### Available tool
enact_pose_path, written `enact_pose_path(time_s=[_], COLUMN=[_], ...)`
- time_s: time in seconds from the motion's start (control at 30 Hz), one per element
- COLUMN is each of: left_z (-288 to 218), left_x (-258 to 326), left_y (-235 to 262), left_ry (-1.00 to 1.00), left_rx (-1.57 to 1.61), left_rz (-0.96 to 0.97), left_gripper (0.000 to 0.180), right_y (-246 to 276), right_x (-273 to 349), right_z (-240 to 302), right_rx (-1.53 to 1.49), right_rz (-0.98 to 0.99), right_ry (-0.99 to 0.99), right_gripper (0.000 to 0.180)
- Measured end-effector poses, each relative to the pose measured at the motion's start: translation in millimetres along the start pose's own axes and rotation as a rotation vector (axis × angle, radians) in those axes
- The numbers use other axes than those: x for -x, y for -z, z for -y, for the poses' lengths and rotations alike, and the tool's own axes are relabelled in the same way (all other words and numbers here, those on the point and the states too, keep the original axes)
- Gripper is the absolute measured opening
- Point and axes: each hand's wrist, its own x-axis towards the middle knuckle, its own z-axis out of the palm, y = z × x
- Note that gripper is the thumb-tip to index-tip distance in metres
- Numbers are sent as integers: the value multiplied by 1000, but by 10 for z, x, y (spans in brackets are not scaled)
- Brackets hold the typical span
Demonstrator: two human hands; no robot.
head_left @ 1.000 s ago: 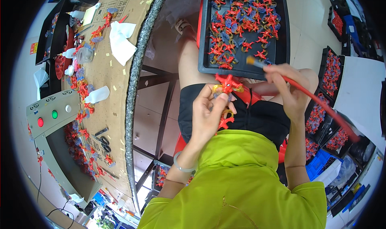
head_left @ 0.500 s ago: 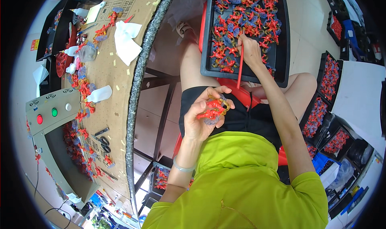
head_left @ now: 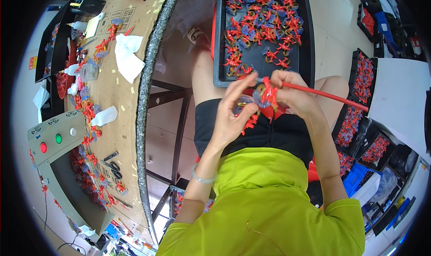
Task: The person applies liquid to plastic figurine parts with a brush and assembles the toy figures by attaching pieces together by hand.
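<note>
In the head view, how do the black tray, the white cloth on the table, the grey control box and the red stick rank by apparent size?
1. Black tray, clearly the largest.
2. Grey control box.
3. White cloth; it looks close to the box, so this order is unsure.
4. Red stick, long but thin, held by the right hand.

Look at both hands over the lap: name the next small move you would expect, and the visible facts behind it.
Probably the left hand steadies the small red piece while the right hand works it with the red stick. Both hands meet at that piece, just below the black tray of similar red parts.
</note>
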Motion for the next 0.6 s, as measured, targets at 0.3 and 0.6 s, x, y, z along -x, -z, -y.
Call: enact_pose_path(time_s=[0.3,0.6], left_z=[-113,-214], left_x=[79,144], left_y=[-178,-168], left_ry=[210,310], left_rx=[351,522], left_rz=[29,-110], left_gripper=[40,26], right_y=[-64,-309], right_x=[139,568], right_z=[-11,224], right_rx=[7,395], right_rz=[-80,-326], right_ry=[10,595], right_gripper=[9,38])
